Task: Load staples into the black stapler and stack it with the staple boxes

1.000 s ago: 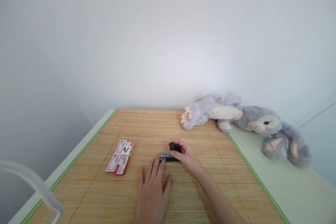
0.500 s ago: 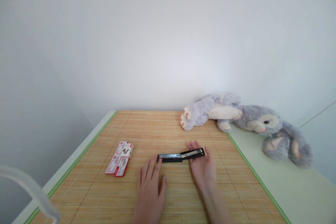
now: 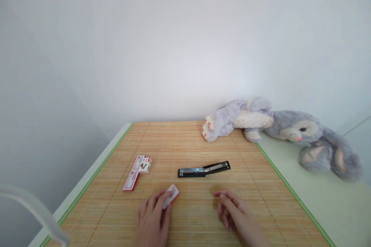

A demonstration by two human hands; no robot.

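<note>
My left hand [image 3: 153,216] has its fingers closed on a small red and white staple box [image 3: 171,196], just above the bamboo mat at the near middle. Nothing is in my right hand [image 3: 236,212]; its fingers are loosely curled, thumb and forefinger apart, over the mat to the right. Between and beyond both hands lies a black stapler [image 3: 191,172], unfolded flat with its metal staple channel showing. More staple boxes [image 3: 131,180] lie together at the left, one with a dark stapler picture on it.
A grey plush rabbit [image 3: 255,119] lies on its side along the back right, by the wall. The bamboo mat [image 3: 174,139] has green edging and covers most of the pale table [image 3: 313,197]. A blurred white curved strip [image 3: 37,210] crosses the lower left.
My left hand has left the stapler and taken one staple box from the group at left, bringing it right. My right hand has let go of the stapler and drawn back nearer.
</note>
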